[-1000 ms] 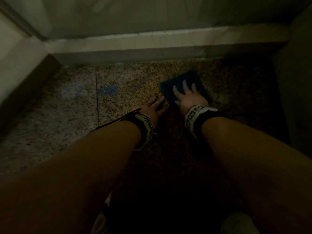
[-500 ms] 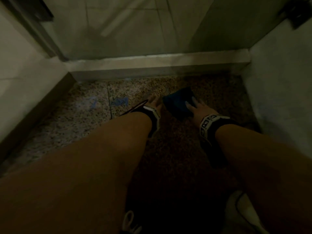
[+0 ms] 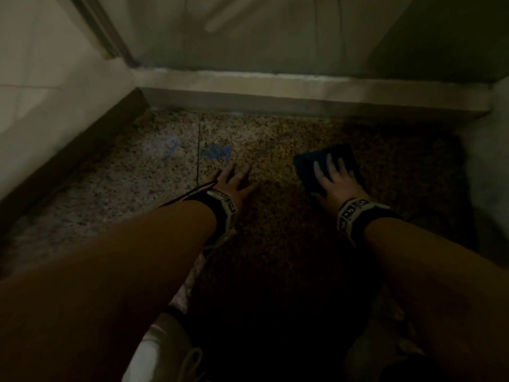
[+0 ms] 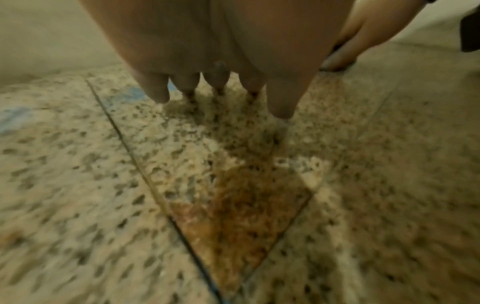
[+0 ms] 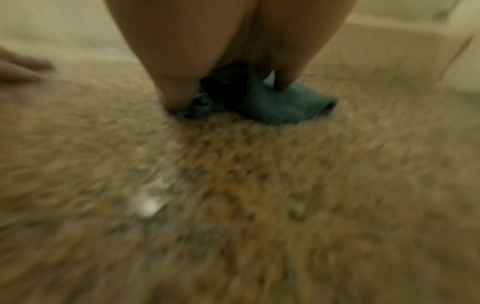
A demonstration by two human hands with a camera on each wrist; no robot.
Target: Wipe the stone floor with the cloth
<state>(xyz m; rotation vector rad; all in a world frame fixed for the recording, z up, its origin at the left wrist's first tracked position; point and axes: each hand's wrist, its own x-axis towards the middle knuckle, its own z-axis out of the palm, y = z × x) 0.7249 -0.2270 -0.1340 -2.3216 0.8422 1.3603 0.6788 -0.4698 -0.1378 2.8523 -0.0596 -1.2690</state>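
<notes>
Your right hand (image 3: 337, 179) lies flat, fingers spread, pressing the dark teal folded cloth (image 3: 308, 164) onto the speckled granite stone floor (image 3: 275, 139), far right. Left hand (image 3: 234, 180) braces flat, holding nothing. Keep palm pressure even; overlap strokes leftward toward the blue marks (image 3: 216, 153).

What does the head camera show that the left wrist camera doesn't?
Only the head view shows the dark cloth under the right hand, both wristbands, the raised sill along the far edge, and a shoe near the bottom. Only the left wrist view shows the rusty orange stain on the stone. Both show the left hand spread flat on the speckled stone floor, the floor joint, and the blue marks.
</notes>
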